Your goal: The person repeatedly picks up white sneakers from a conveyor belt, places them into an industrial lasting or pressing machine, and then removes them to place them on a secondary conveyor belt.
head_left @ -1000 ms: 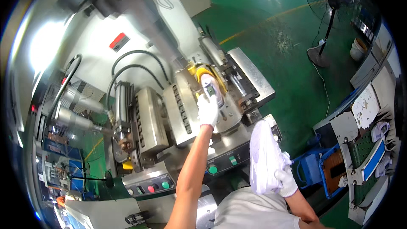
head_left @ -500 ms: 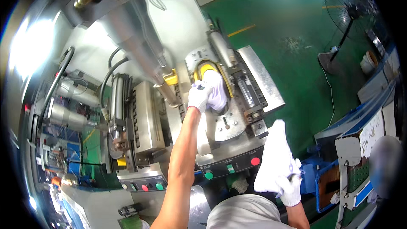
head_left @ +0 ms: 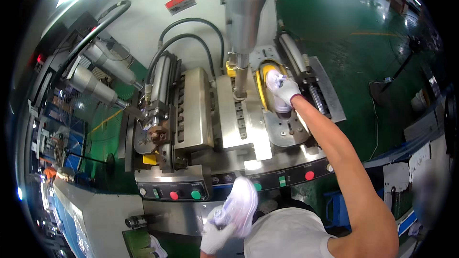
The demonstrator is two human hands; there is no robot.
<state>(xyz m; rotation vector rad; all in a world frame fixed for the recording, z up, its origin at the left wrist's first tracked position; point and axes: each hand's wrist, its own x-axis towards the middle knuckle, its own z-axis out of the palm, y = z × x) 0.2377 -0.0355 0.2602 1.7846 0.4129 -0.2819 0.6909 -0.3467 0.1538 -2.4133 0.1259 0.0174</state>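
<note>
My view, a wide fisheye from my head, looks steeply down and forward; my white shirt (head_left: 287,234) and left hand (head_left: 217,231) come nearest, at the lower edge; my right hand (head_left: 288,91) and the machine (head_left: 193,110) lie farther out; green floor (head_left: 320,24) recedes beyond them.

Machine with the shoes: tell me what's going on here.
A person in white gloves is handling two pale shoes at a metal machine. The left hand holds one shoe up near the control panel, clear of the yellow-edged station. The right hand is on the other shoe, which sits in that station; how firmly it grips is hard to tell.
</note>
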